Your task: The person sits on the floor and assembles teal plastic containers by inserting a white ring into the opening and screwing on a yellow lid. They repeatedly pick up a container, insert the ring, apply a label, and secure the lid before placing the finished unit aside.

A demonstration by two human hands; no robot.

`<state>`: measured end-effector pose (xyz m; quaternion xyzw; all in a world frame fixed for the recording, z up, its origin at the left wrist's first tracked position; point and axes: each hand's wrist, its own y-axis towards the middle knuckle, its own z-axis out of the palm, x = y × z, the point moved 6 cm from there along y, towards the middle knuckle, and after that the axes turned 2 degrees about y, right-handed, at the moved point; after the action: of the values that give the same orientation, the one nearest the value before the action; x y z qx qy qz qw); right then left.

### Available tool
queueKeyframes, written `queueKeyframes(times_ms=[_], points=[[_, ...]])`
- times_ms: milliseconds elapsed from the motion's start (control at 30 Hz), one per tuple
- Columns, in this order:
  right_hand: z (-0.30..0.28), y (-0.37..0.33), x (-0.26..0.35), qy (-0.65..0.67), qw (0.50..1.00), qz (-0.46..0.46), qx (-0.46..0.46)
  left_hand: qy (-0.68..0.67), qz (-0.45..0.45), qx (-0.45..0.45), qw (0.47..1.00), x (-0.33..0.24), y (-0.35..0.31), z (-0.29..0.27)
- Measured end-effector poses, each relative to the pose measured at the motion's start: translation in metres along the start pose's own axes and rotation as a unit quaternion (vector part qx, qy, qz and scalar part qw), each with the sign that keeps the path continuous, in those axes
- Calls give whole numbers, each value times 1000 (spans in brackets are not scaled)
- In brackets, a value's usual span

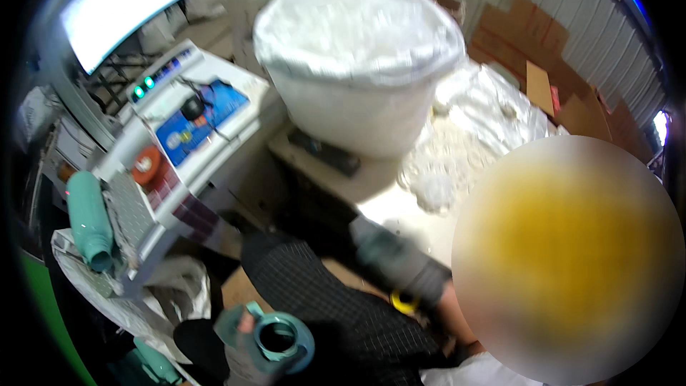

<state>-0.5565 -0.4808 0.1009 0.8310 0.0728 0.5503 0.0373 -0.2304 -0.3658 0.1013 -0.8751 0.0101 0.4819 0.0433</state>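
Observation:
My left hand (241,347), in a pale grey glove with a bare thumb tip, is closed around a teal bottle (304,343). The bottle's round dark mouth faces up; most of its body is hidden. My right hand (393,257), also in a grey glove, reaches over the bench's near edge and is smeared by motion. Its fingers cannot be made out, nor whether it holds anything. Dark checked trousers (321,286) lie between the two hands. A similar teal bottle (89,218) lies on its side at the left, beside the white machine (229,161).
A lined white tub (350,107) full of clear pieces stands on the bench (379,204), beside pale ring-like pieces (450,157). A white bag (189,279) hangs below the machine. A yellow ring (404,303) lies low near my right forearm. A blurred patch hides the right side.

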Motion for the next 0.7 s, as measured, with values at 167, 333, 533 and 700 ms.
queueKeyframes(times_ms=[167, 333, 533, 700], points=[[130, -31, 85, -40, 921, -315, 226, 264, 289, -55, 919, -83, 4, -13], [143, -42, 101, -45, 877, -436, 195, 201, 249, -110, 941, -68, -7, -31], [125, -50, 143, -38, 882, -377, 280, 199, 282, -66, 936, -73, -6, -35], [158, -62, 130, -78, 889, -294, 342, 317, 290, -118, 895, -73, -17, -50]])
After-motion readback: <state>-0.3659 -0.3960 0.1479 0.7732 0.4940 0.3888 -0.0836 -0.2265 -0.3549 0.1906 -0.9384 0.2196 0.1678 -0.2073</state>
